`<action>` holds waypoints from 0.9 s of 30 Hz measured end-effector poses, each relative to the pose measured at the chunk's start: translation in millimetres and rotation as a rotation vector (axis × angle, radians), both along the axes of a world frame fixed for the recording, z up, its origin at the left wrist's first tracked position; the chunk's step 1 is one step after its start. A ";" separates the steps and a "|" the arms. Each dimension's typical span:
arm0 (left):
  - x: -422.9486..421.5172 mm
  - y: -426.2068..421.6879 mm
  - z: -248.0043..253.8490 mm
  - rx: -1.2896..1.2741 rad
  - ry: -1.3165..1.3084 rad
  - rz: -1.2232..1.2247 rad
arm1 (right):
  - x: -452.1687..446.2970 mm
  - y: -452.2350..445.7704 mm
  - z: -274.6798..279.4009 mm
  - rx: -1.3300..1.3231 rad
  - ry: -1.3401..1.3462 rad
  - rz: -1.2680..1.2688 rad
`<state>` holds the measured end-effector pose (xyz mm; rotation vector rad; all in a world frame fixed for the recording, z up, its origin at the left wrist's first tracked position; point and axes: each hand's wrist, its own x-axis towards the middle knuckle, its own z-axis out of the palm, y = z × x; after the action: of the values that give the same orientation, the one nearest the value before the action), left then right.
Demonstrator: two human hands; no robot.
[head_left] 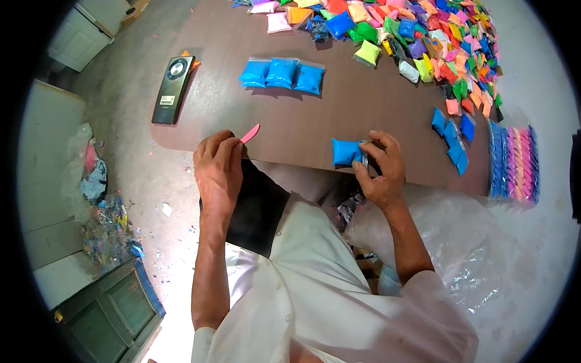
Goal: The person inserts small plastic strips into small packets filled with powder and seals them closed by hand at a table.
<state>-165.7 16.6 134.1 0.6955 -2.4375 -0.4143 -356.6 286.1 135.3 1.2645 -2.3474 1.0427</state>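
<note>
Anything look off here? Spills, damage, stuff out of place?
Yes, the floor left of the table: scraps lie scattered near a messy heap of plastic, which looks like uncollected litter. The blue packet at the right hand shows no obvious tear or spill.

The packet (346,152) at my right grip (382,167) is solid blue; the flat tool (250,133) at my left grip (218,162) is pink. My bench (284,124) is brown, and the packet pile (407,28) is multicoloured. The stacked bundle (514,163) shows bands of blue, pink and peach.
</note>
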 end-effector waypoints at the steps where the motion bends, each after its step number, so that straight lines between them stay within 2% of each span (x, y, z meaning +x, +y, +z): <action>1: 0.7 1.4 -0.1 -0.013 0.002 -0.008 | 0.4 0.2 0.2 -0.008 -0.012 0.031; 5: 2.0 7.0 2.8 -0.018 -0.009 -0.009 | -1.2 3.0 -0.9 0.042 0.053 0.132; 15: 10.1 27.9 5.9 -0.010 -0.014 -0.017 | 1.7 1.0 -2.6 0.123 0.119 0.101; 23: 9.2 47.9 1.5 -0.067 0.023 -0.134 | 5.5 -0.3 1.1 0.093 0.142 0.085; 25: 5.7 64.3 10.0 0.251 0.070 -0.130 | 7.4 0.1 -3.0 0.031 0.110 0.064; 26: 2.2 72.1 9.3 0.256 0.145 -0.182 | 7.4 0.9 -4.3 -0.027 0.081 0.045; 27: -2.9 83.3 9.8 0.365 0.178 -0.216 | 6.5 2.4 -3.4 -0.033 0.082 0.043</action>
<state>-168.5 99.9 143.9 0.5143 -2.2952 -0.9826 -350.1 288.5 132.0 1.3249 -2.2423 1.0181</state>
